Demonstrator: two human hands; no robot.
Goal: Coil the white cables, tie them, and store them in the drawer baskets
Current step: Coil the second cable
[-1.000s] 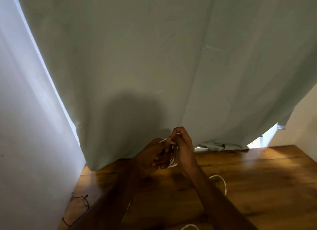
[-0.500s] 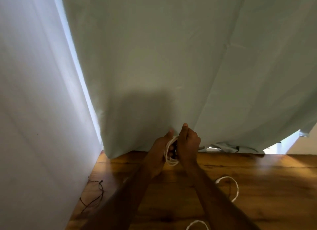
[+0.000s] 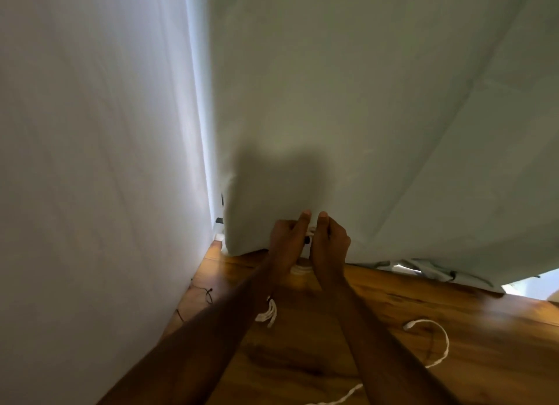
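Note:
Both hands are raised together over the wooden table [image 3: 453, 338], in front of the pale curtain. My left hand [image 3: 287, 241] and my right hand [image 3: 329, 247] grip a small coil of white cable [image 3: 301, 268] between them, thumbs pointing up. Most of the coil is hidden behind the fingers; only its lower loops show under the hands. A dark bit sits between the thumbs. A second white cable [image 3: 435, 347] lies loose on the table to the right, curving toward the front edge. Another white cable bundle [image 3: 267, 312] lies under my left forearm.
A pale green curtain [image 3: 363, 117] hangs across the back, its hem touching the table. A white wall [image 3: 90, 162] stands close on the left. A thin dark wire [image 3: 205, 292] lies on the table near the wall. No drawer or baskets are in view.
The view has swung right, so the wall fills more of the left side. My hands have closed tighter around the coil, with both thumbs now upright side by side.

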